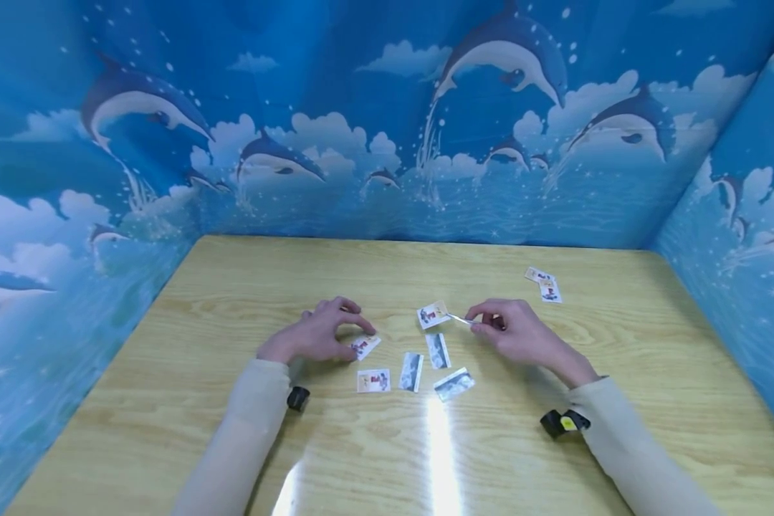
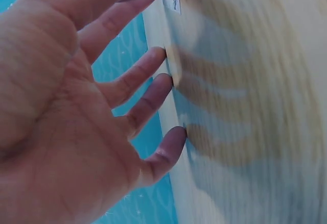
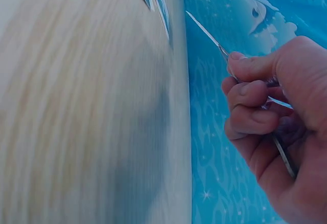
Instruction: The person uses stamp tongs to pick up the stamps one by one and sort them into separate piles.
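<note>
My left hand [image 1: 325, 331] rests low over the table, thumb and forefinger at opposite edges of a small picture card [image 1: 365, 346]. In the left wrist view the other fingers [image 2: 148, 101] stretch out loosely, tips at the tabletop. My right hand [image 1: 511, 331] grips a slim, pointed silver tool [image 3: 204, 29] between thumb and curled fingers; part of it is hidden in the palm. In the head view the tool's tip meets the right edge of another picture card [image 1: 431, 315]. Just below lie a grey-blue card [image 1: 437, 350] and a second grey-blue card [image 1: 411, 371].
A third grey-blue card [image 1: 454, 384] lies nearer me, and a picture card [image 1: 373, 380] sits left of it. Two overlapping picture cards [image 1: 550, 290] are at the back right. The wooden table [image 1: 264, 265] ends at a dolphin-print curtain [image 1: 361, 143] behind and at the sides.
</note>
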A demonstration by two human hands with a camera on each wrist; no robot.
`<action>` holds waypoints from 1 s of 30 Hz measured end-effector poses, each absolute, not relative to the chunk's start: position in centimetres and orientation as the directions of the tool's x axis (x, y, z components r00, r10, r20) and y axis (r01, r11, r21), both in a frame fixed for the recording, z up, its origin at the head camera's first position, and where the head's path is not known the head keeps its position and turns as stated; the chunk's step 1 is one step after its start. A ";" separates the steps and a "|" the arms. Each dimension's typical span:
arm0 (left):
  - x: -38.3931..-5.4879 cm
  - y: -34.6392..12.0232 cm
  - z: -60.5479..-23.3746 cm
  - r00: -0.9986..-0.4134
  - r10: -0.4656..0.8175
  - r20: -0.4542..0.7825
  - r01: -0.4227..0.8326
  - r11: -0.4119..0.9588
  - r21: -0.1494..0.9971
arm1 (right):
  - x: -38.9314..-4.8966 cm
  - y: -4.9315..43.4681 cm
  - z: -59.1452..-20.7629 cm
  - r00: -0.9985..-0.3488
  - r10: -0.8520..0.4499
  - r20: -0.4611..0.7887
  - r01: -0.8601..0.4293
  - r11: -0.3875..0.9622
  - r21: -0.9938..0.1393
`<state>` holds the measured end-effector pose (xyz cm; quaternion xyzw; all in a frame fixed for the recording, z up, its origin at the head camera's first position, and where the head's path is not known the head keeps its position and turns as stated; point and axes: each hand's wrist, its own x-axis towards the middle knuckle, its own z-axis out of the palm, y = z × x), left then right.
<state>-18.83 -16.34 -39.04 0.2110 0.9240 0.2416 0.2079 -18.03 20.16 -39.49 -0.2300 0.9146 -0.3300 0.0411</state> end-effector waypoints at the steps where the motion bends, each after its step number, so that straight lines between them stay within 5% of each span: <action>1: -18.8 -16.3 -39.1 -0.827 0.486 -0.281 0.285 0.795 0.536 | -18.0 20.4 -39.4 -0.895 -0.440 0.076 -0.388 0.683 -0.619; 30: -18.7 -15.4 -39.7 -0.864 0.440 -0.243 0.259 0.804 0.535 | -18.1 28.4 -39.4 -0.970 -0.228 0.078 -0.230 0.774 -0.590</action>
